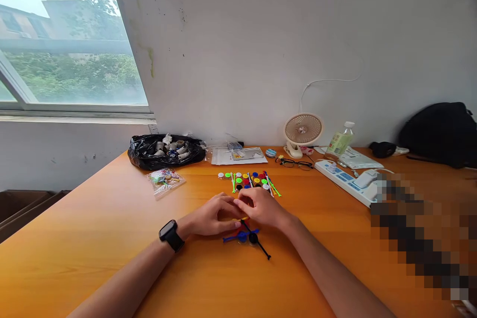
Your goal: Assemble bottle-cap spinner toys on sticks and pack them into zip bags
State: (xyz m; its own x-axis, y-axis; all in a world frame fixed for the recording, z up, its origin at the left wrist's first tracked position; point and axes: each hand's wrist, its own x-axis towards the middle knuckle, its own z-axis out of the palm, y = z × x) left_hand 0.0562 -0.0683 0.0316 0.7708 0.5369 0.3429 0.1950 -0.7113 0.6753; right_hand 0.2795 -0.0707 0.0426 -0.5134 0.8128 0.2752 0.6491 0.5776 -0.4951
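Note:
My left hand (216,216), with a black watch on the wrist, and my right hand (263,206) meet over the table. The fingers of both are bent inward with tips close together; whatever they pinch is small and mostly hidden. A bit of orange shows beneath the fingertips. Just below lie a blue stick with a round disc (242,236) and a black stick with a round disc (253,238), crossing near a partly covered red piece. Beyond my hands, several coloured discs (227,175) and thin forked sticks (233,183) are laid out in rows.
A black plastic bag (139,154) of rubbish and a clear bag of small parts (166,181) lie at left. Along the back are papers (219,156), glasses (294,163), a clip fan (303,130) and a bottle (340,141). A power strip (343,181) lies right.

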